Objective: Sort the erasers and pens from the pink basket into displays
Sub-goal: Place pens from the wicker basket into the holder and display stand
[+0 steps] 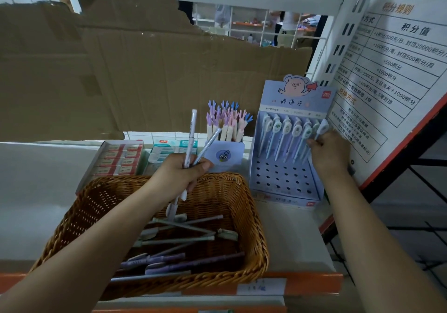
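Observation:
A woven brown basket [251, 215] sits at the shelf's front edge with several grey and purple pens [183, 237] lying in it. Above its far rim, my left hand [179, 174] grips two pens [191, 140] that stick upward. My right hand [329, 150] pinches a pale pen [320, 128] at the right end of the back row of the blue pig-printed pen display [287, 182], where several pens stand upright. The front holes of that display hold nothing.
A small blue cup [226, 155] of pens with claw-shaped tops stands left of the display. Eraser boxes [118, 160] lie behind the basket. Torn cardboard [145, 75] backs the shelf. A printed notice board [391, 70] leans at the right, close to my right hand.

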